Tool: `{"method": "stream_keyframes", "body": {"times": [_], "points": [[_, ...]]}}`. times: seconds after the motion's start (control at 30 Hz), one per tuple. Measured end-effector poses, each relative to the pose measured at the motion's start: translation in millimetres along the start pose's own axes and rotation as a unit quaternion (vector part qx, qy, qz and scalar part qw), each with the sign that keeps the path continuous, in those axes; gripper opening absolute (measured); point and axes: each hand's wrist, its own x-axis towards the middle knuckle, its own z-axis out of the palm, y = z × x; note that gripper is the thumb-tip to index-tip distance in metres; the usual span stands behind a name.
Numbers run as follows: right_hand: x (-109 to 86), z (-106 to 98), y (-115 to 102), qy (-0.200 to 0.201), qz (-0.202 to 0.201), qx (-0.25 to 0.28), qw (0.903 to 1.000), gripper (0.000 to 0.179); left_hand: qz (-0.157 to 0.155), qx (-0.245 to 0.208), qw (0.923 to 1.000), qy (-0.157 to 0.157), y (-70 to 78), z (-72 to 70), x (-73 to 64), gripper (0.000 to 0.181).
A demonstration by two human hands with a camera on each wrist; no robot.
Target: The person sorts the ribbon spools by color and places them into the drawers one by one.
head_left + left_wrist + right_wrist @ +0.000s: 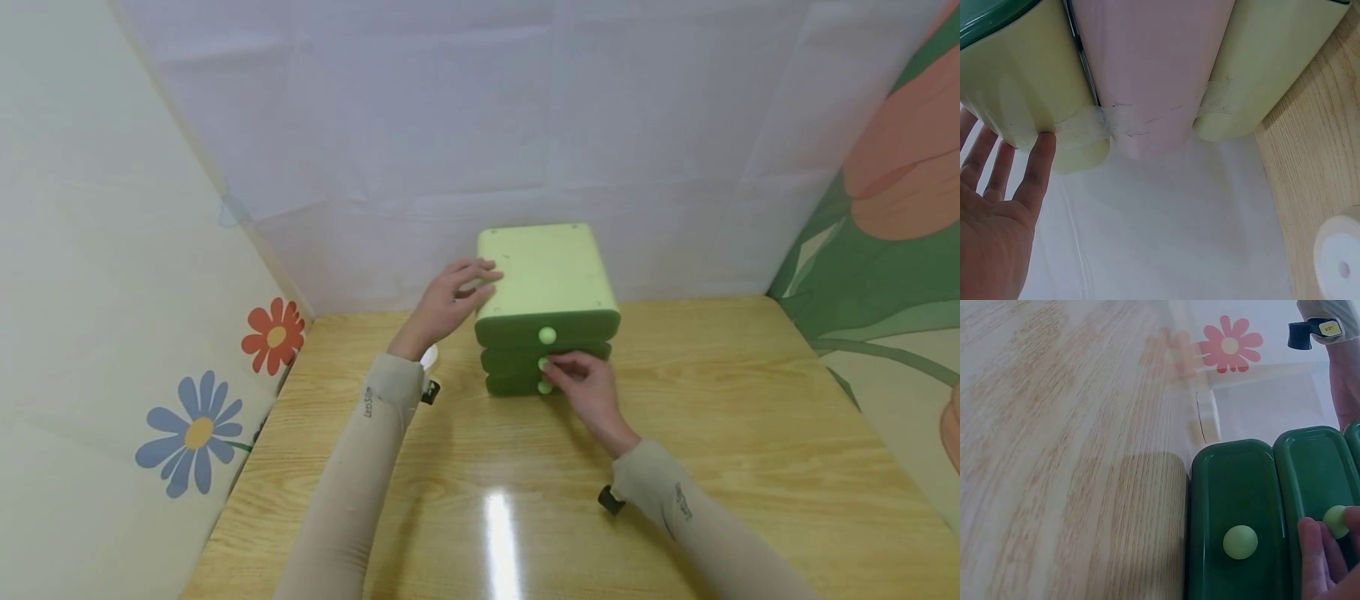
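A small three-tier drawer box (543,267) with a pale green top and dark green drawer fronts stands against the back wall. My left hand (448,304) lies along its upper left edge, fingers spread and fairly straight. In the left wrist view those fingers (1036,169) touch the yellowish side of the top tier, beside a pink middle tier (1154,69) and strips of clear tape. With thumb and fingertips, my right hand (588,392) pinches the round light-green knob (1336,521) of the middle drawer. The bottom drawer's knob (1240,542) shows just beside that hand.
A white round roll-like object (1342,256) stands on the wooden table (712,400) left of the box. A white-covered wall (420,150) rises behind it. Flower-painted panels (198,433) flank the table.
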Motion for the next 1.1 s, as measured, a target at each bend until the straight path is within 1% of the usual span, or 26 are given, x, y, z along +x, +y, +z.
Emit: {"method": "stream_keyframes", "body": {"times": [0.33, 0.6, 0.7, 0.8, 0.93, 1.1], "points": [[0.3, -1, -1, 0.002, 0.001, 0.005, 1.0, 0.021, 0.002, 0.003, 1.0, 0.0, 0.4, 0.7, 1.8, 0.038], [-1.2, -2, 0, 0.003, -0.001, 0.011, 0.9999, 0.022, 0.002, -0.013, 0.9999, 0.001, 0.7, 3.4, 1.4, 0.035], [-2.4, -3, -1, -0.002, -0.002, 0.008, 1.0, 0.022, 0.0, -0.012, 0.9999, 0.001, 0.6, 4.1, 1.5, 0.036], [-3.9, -6, -1, -0.017, 0.0, -0.002, 0.9999, 0.024, 0.002, -0.006, 1.0, 0.0, -0.5, 4.3, 1.6, 0.036], [-4.3, -13, 1, -0.049, 0.001, -0.031, 0.9983, 0.027, 0.005, -0.003, 1.0, 0.001, -0.9, 3.9, 0.4, 0.037], [-3.6, -22, -1, -0.098, -0.013, -0.077, 0.9922, 0.033, 0.002, -0.007, 0.9999, 0.009, -1.4, 3.0, -0.4, 0.035]]}}
